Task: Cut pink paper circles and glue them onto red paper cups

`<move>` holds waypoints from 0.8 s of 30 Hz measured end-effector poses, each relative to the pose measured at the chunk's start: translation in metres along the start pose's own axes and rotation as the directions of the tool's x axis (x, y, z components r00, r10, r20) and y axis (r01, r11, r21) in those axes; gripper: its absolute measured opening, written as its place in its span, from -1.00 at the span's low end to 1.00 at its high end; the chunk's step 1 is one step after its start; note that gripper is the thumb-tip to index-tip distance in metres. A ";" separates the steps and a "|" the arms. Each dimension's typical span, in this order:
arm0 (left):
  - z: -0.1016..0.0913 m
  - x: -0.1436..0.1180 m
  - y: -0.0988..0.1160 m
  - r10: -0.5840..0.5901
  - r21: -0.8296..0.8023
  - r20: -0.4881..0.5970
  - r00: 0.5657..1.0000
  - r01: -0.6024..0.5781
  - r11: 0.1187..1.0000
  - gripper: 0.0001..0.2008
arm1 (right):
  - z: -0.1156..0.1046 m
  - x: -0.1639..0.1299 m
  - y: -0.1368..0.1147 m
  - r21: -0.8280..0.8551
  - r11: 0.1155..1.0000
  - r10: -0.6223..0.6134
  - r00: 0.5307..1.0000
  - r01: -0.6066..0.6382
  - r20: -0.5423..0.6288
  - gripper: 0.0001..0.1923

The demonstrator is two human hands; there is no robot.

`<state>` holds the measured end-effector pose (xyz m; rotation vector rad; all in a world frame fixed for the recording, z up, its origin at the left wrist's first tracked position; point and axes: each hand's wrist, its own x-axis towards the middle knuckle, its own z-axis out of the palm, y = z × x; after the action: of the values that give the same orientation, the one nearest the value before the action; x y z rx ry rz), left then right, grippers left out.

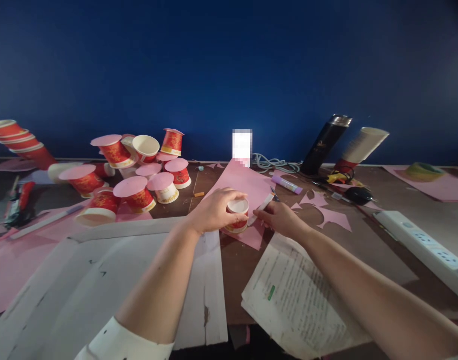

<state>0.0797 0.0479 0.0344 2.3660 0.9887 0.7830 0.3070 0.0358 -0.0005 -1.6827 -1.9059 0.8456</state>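
My left hand point(215, 211) is closed around a small red-and-white paper cup point(237, 206), its thumb on the near side and its fingers on the far side. The cup stands mouth up on a sheet of pink paper point(238, 180). Just right of the cup, my right hand point(283, 219) pinches a white paper strip point(265, 202); whether the strip touches the cup I cannot tell. A dark pointed tool point(275, 194) shows beside the right fingers, partly hidden, and I cannot tell if it is held.
Several red cups topped with pink discs point(130, 187) crowd the left. A purple glue stick point(287, 184) and pink scraps point(334, 218) lie right. Farther right are a black flask point(324, 145) and a power strip point(426, 247). Printed sheets point(292, 295) and white cardboard point(112, 280) lie in front.
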 end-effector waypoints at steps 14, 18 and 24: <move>0.000 0.000 0.001 0.001 0.006 0.005 1.000 -0.001 1.000 -0.50 | 0.006 0.025 -0.008 0.045 0.994 0.096 0.995 -0.096 0.009 -0.68; -0.001 -0.001 0.000 -0.004 0.010 0.002 1.000 0.004 1.000 -0.49 | 0.007 0.029 -0.014 0.027 0.994 0.103 0.995 -0.102 -0.002 -0.68; -0.001 -0.001 0.002 -0.001 0.031 0.002 1.000 0.001 1.000 -0.52 | 0.006 0.037 -0.026 -0.025 0.997 0.074 0.997 -0.074 -0.003 -0.68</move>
<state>0.0796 0.0467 0.0357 2.3918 1.0079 0.7705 0.2789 0.0695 0.0115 -1.7779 -1.8709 0.8510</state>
